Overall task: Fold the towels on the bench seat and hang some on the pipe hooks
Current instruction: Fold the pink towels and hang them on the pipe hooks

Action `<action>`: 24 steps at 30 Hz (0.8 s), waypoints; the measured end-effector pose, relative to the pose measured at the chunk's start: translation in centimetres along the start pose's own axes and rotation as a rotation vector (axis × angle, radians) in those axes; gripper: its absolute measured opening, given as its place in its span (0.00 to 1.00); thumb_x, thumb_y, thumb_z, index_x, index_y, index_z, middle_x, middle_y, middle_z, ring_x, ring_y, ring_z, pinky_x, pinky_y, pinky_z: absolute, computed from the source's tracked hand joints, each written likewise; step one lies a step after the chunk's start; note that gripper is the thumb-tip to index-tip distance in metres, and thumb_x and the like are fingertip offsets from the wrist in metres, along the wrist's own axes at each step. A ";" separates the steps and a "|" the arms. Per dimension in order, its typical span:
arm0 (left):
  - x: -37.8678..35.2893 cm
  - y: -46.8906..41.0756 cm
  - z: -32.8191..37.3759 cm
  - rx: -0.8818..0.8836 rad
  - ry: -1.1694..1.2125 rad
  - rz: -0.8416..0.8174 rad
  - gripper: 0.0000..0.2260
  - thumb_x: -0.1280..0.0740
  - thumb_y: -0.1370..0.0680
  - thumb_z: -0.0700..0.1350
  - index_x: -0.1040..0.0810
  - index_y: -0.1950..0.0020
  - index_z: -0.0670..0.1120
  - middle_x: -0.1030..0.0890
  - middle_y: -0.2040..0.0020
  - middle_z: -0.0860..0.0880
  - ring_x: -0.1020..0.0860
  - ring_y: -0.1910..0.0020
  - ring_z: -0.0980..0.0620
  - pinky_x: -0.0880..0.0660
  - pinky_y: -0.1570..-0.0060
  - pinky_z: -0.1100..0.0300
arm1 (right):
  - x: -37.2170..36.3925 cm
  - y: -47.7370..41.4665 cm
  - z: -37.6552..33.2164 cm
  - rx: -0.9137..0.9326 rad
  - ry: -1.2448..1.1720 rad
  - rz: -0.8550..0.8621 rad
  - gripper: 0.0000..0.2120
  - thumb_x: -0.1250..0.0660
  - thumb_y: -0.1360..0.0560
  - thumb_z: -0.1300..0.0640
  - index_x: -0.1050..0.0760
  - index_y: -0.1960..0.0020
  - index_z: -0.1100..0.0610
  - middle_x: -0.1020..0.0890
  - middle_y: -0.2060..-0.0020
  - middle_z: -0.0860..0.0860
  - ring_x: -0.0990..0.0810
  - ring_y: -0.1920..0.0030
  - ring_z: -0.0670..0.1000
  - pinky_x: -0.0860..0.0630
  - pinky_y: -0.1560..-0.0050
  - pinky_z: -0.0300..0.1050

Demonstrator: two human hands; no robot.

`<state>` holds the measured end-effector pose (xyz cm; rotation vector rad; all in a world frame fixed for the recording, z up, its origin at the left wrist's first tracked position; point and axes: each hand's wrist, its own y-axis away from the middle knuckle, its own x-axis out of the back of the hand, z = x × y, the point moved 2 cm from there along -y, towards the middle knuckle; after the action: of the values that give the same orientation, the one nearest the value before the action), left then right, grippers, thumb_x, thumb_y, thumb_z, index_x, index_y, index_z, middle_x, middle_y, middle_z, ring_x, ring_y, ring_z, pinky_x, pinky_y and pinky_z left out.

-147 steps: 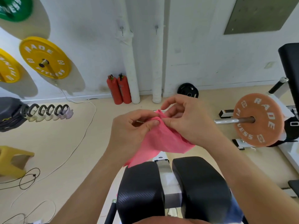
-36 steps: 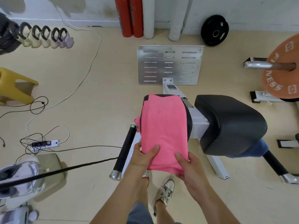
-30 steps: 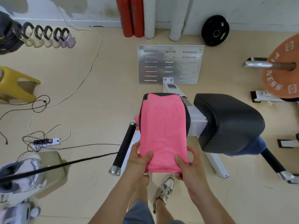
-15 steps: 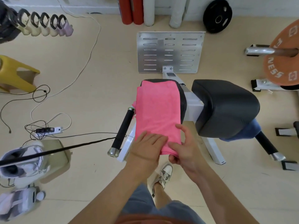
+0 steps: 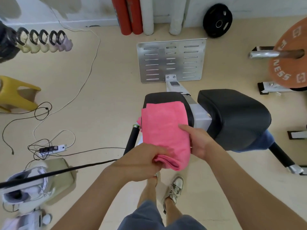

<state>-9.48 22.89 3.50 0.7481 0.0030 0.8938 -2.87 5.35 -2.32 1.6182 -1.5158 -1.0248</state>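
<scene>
Beige floor (image 5: 103,90) ran to a white wall (image 5: 83,10). Directly ahead of both grips stood the surface (image 5: 167,97), a black padded seat on a white frame (image 5: 201,117), with a second pad (image 5: 232,117) off to the right of the right grip. Pink towel (image 5: 163,130) lay folded lengthwise on the surface, its near end reaching past the front edge and into the grips.

Left grip (image 5: 141,163) was clenched around the towel's near folded end, fingers curled over the bundled layers. Right grip (image 5: 197,143) grasped the towel's right edge: thumb flat on top, palm against the side, fingers hidden beneath the cloth. The two grips sat just beside each other, the towel between them.

Blue cloth (image 5: 265,141) showed under the second pad, well right of the right grip; what it was could not be told. Slotted steel plate (image 5: 171,60) lay on the floor beyond the surface. Farther ahead, against the wall: two white pipes (image 5: 147,15), two red cylinders (image 5: 128,15) just left of them, black weight plate (image 5: 217,20) to their right. Orange plate (image 5: 292,62) sat on a bar (image 5: 265,54), far right. Left of the left grip: kettlebells (image 5: 44,41) in a row, yellow stool (image 5: 16,94), power strip (image 5: 53,148) amid tangled cords (image 5: 41,113).
</scene>
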 end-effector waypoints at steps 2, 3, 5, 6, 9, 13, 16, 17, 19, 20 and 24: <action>0.6 -0.2 0.9 0.005 0.060 -0.013 0.08 0.35 0.24 0.38 0.25 0.54 0.32 0.30 0.62 0.43 0.36 0.63 0.56 0.34 0.57 0.67 | -0.4 0.0 -0.1 0.040 0.038 -0.008 0.18 0.28 0.27 0.54 0.24 0.42 0.63 0.16 0.49 0.59 0.16 0.52 0.58 0.19 0.56 0.51; 1.1 -0.2 1.6 -0.012 0.078 -0.013 0.08 0.35 0.24 0.37 0.26 0.58 0.32 0.33 0.65 0.45 0.37 0.65 0.56 0.34 0.59 0.68 | -0.8 0.3 -0.6 0.076 0.082 -0.015 0.15 0.28 0.27 0.57 0.23 0.44 0.63 0.16 0.52 0.59 0.15 0.55 0.57 0.19 0.59 0.48; 2.4 -0.5 2.9 -0.057 -0.016 0.027 0.13 0.37 0.24 0.46 0.29 0.66 0.42 0.34 0.70 0.52 0.36 0.71 0.57 0.34 0.65 0.68 | -1.8 1.2 -2.2 0.179 0.168 0.001 0.04 0.32 0.26 0.63 0.22 0.53 0.63 0.16 0.61 0.56 0.17 0.64 0.53 0.22 0.67 0.41; 3.2 -0.5 3.5 -0.075 -0.038 0.049 0.14 0.38 0.24 0.52 0.30 0.67 0.47 0.31 0.71 0.53 0.34 0.72 0.58 0.35 0.67 0.68 | -2.3 1.9 -3.2 0.240 0.205 0.018 0.03 0.33 0.26 0.64 0.23 0.56 0.64 0.18 0.64 0.55 0.20 0.66 0.52 0.23 0.68 0.40; 6.7 0.3 4.9 -0.118 0.062 0.172 0.09 0.37 0.21 0.54 0.22 0.54 0.51 0.19 0.59 0.53 0.23 0.62 0.59 0.28 0.60 0.67 | -3.6 4.9 -6.5 0.438 0.345 0.008 0.10 0.34 0.26 0.61 0.23 0.52 0.68 0.19 0.62 0.58 0.21 0.62 0.58 0.23 0.59 0.49; 11.0 2.2 7.9 -0.215 0.024 0.357 0.07 0.35 0.22 0.49 0.22 0.45 0.49 0.18 0.51 0.50 0.21 0.50 0.49 0.25 0.48 0.51 | -4.8 11.2 -9.6 0.646 0.455 -0.038 0.09 0.34 0.26 0.60 0.20 0.48 0.53 0.15 0.57 0.53 0.17 0.55 0.55 0.20 0.53 0.51; 13.1 4.6 10.6 -0.326 0.083 0.367 0.08 0.32 0.24 0.53 0.19 0.51 0.52 0.17 0.55 0.47 0.21 0.54 0.47 0.25 0.52 0.51 | -5.9 16.0 -10.8 0.805 0.534 -0.087 0.14 0.38 0.24 0.65 0.20 0.47 0.51 0.16 0.56 0.52 0.17 0.56 0.50 0.21 0.55 0.42; 13.6 5.5 11.3 -0.363 0.094 0.358 0.08 0.32 0.25 0.54 0.19 0.52 0.52 0.18 0.56 0.48 0.21 0.56 0.48 0.26 0.54 0.53 | -6.1 17.4 -10.9 0.846 0.561 -0.104 0.15 0.39 0.24 0.66 0.20 0.46 0.50 0.16 0.55 0.51 0.18 0.55 0.49 0.21 0.55 0.40; 14.0 7.2 12.4 -0.435 0.145 0.392 0.05 0.32 0.26 0.52 0.18 0.55 0.53 0.19 0.59 0.54 0.23 0.59 0.56 0.29 0.58 0.59 | -6.5 19.9 -10.8 0.912 0.597 -0.119 0.19 0.38 0.23 0.67 0.20 0.44 0.45 0.16 0.54 0.49 0.18 0.53 0.48 0.21 0.52 0.40; 14.1 8.0 12.7 -0.469 0.182 0.431 0.04 0.31 0.27 0.50 0.18 0.56 0.53 0.19 0.58 0.57 0.23 0.58 0.59 0.28 0.58 0.62 | -6.6 21.1 -10.6 0.937 0.599 -0.130 0.21 0.38 0.24 0.68 0.21 0.44 0.43 0.16 0.53 0.49 0.18 0.52 0.49 0.21 0.50 0.41; 14.3 10.8 13.0 -0.571 0.264 0.424 0.16 0.27 0.33 0.50 0.17 0.52 0.41 0.23 0.38 0.54 0.23 0.40 0.56 0.26 0.44 0.55 | -6.7 24.9 -9.1 1.014 0.638 -0.210 0.27 0.39 0.25 0.70 0.22 0.40 0.40 0.16 0.53 0.47 0.19 0.52 0.50 0.23 0.50 0.45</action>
<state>-3.96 29.59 23.81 0.0890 -0.1766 1.3161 -6.19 9.59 24.47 2.4824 -1.4667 0.3129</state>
